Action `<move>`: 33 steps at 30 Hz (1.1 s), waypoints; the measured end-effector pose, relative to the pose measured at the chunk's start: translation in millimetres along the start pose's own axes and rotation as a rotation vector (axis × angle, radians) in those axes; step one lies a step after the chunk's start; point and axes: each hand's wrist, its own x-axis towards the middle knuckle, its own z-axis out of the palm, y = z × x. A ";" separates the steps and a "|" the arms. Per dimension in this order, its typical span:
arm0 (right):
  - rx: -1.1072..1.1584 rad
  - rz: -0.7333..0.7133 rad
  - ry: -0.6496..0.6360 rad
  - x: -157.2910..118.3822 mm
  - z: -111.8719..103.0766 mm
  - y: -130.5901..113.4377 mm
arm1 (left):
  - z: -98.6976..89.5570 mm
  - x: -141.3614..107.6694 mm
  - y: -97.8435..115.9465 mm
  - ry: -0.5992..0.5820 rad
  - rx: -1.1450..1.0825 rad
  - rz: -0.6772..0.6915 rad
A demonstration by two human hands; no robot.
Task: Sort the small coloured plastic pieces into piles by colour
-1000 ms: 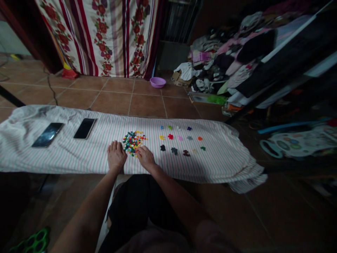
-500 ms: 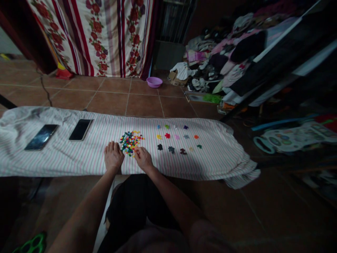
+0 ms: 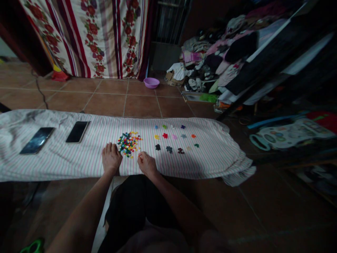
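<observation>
Resting on the striped cloth (image 3: 210, 163) in the head view, the left hand (image 3: 112, 158) lies palm down, fingers loosely extended, beside the mixed coloured pieces (image 3: 128, 143). Nearby, the right hand (image 3: 147, 164) curls its fingers; whether they grasp anything cannot be told.

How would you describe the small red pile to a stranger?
On the striped cloth, small single-colour piles sit right of the mixed heap. In their middle row, the red pile lies between yellow and pink; it alone is bright red.
</observation>
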 end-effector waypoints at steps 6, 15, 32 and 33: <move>-0.047 0.034 -0.008 -14.8 -21.5 17.5 | -0.4 0.1 -0.4 -0.012 -0.002 0.001; 0.080 0.120 0.059 -20.2 -56.6 67.5 | -0.7 -0.5 -0.4 0.005 0.025 0.030; -0.079 0.440 0.456 28.1 -169.4 212.8 | 2.3 -0.8 -3.2 0.017 0.027 0.045; -0.097 0.465 0.451 31.3 -172.9 219.6 | 2.2 -0.7 -2.9 0.019 0.028 0.045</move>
